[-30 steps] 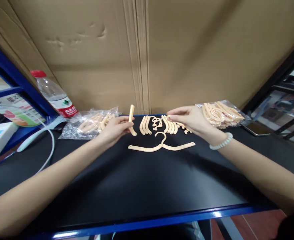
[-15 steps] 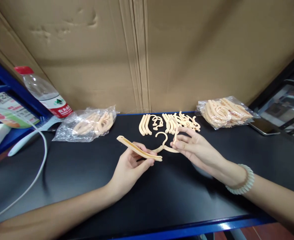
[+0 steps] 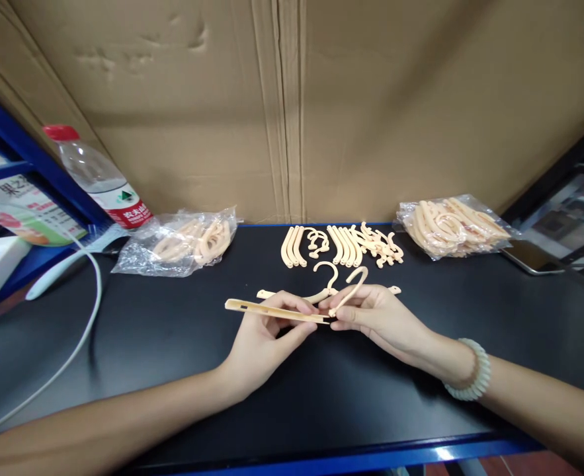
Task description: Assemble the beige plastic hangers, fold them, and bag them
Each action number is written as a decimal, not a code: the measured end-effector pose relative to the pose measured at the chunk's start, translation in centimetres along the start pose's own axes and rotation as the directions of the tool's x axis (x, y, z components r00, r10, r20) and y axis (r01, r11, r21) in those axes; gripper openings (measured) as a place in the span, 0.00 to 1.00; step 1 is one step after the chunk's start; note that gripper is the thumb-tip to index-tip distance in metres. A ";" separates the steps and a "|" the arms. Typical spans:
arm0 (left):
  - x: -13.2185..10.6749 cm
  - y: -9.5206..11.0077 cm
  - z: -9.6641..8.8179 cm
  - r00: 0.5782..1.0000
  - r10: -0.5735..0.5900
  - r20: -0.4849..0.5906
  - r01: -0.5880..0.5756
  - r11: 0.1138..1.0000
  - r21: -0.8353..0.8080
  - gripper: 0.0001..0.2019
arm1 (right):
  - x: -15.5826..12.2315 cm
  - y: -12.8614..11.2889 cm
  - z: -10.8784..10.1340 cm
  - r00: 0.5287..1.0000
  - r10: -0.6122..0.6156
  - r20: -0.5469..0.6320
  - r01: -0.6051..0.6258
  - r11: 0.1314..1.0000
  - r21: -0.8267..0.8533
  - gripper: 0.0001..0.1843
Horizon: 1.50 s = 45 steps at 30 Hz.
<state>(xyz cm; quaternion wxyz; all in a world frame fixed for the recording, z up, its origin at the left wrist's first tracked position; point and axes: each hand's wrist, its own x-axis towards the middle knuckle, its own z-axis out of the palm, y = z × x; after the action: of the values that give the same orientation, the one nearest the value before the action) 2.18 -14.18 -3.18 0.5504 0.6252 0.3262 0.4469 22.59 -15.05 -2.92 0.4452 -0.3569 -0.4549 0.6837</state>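
Between the thumb and fingers of my left hand [image 3: 272, 337] is a cream plastic hanger arm [image 3: 256, 308], held nearly level with its narrow edge toward me. My right hand [image 3: 375, 320] pinches a cream hanger hook [image 3: 355, 287] near its lower end, the curve pointing up. The hook's foot is close by the right end of the arm; whether they touch I cannot tell. Behind my hands an assembled hanger [image 3: 327, 272] lies on the black table, its arms partly covered by my fingers.
Farther back lie several loose hanger arms [image 3: 292, 248], loose hooks [image 3: 316, 241] and a pile of hooks [image 3: 383, 246]. Bagged parts sit left [image 3: 192, 241] and right [image 3: 453, 225], the latter near a phone [image 3: 534, 256]. A bottle [image 3: 103, 182] and white cable [image 3: 96, 297] are at left.
My right hand has brought the hook left and down to the arm's end, tilting it. My left hand has turned the arm edge-on and more level. The view has shifted slightly.
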 end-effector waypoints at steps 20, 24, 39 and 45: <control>-0.3 0.9 0.1 0.978 0.206 0.018 -0.202 0.936 0.287 0.04 | -0.1 -0.1 0.7 0.999 -0.049 0.013 0.049 0.998 -0.044 0.08; -0.3 0.9 0.2 0.980 0.200 0.001 -0.191 0.936 0.297 0.04 | -0.1 0.2 0.8 0.998 -0.062 -0.015 0.061 0.997 -0.054 0.07; -0.5 0.7 1.2 0.999 -0.013 -0.041 0.013 1.000 -0.003 0.05 | -0.3 0.7 1.6 0.982 -0.174 -0.071 0.169 0.983 -0.069 0.08; 0.1 1.0 0.8 0.990 -0.134 -0.036 0.131 0.988 -0.085 0.11 | -0.5 0.3 1.2 0.966 -0.254 -0.053 0.235 0.943 -0.236 0.06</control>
<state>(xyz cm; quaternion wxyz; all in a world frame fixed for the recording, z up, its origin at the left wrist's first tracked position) 2.89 -14.60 -2.22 0.5973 0.5696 0.3595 0.4353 21.57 -15.96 -2.74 0.5014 -0.3744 -0.5521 0.5509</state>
